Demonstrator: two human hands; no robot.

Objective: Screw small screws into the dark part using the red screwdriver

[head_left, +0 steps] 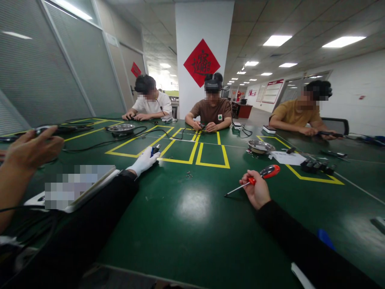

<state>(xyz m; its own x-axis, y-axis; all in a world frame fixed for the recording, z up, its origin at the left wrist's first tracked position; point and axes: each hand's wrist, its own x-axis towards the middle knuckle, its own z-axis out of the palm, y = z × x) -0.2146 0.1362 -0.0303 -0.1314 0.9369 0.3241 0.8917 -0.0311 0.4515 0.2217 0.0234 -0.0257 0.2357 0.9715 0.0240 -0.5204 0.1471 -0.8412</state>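
My left hand (142, 162), in a white glove, reaches out over the green table and is closed around a small black and blue object (155, 150); its kind is mostly hidden by the fingers. My right hand (258, 190), bare, grips a screwdriver (270, 171) with a red and black handle. Its thin shaft slants down to the left, with the tip close to the tabletop. Between my two hands lies a small group of tiny metal pieces that look like screws (189, 174).
Yellow tape rectangles (213, 165) mark the green table (192, 237). Metal bowls (261, 147) (121, 128), black parts (319, 165) and white paper (288, 157) lie on it. At left, another person's hand (33, 150) holds a dark device above a white-edged flat item (90, 188). Several co-workers sit opposite.
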